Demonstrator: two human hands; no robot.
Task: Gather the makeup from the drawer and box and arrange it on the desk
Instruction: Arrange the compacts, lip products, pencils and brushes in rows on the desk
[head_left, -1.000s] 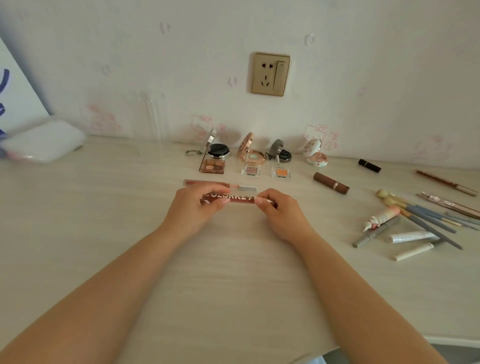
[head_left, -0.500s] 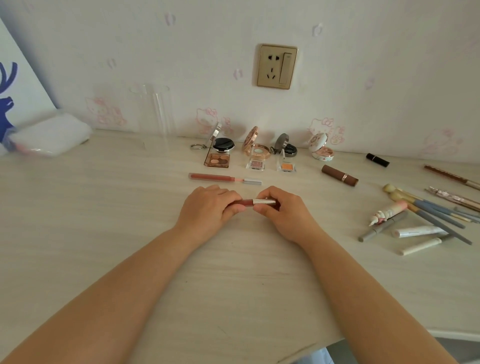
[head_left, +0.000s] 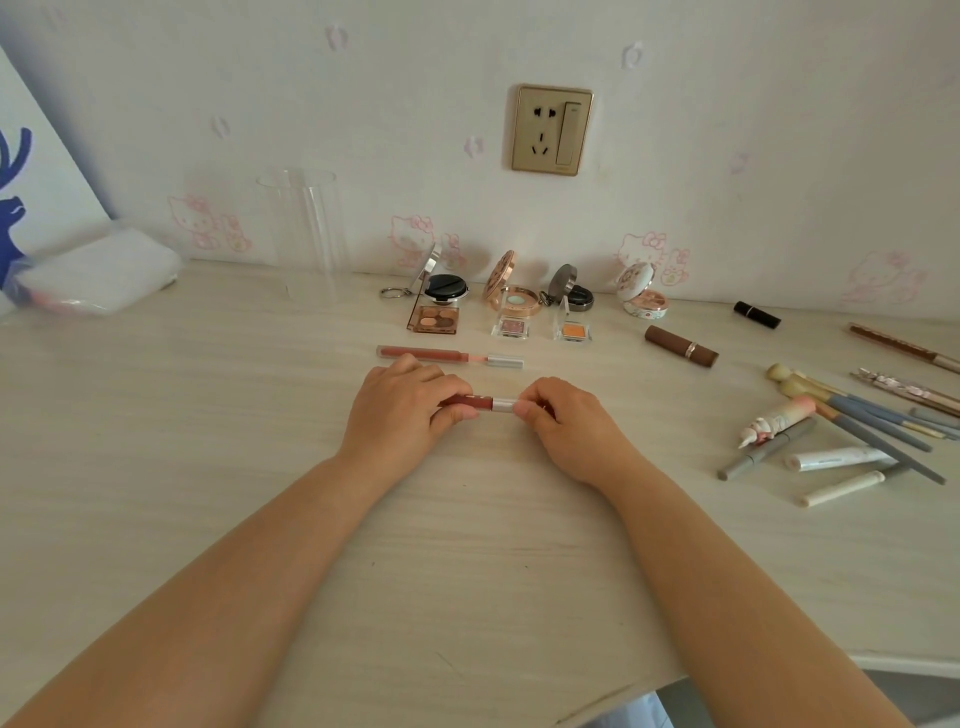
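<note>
Both hands pinch one dark red lip gloss tube with a silver cap mid-surface: left hand on the body, right hand on the cap, lying left-right, parallel to the pink gloss tube just behind.

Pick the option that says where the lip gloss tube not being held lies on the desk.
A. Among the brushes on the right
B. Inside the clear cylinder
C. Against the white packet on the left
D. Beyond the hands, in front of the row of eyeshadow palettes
D: the free lip gloss tube lies flat on the desk just beyond both hands, nearer than the eyeshadow palettes.
</note>
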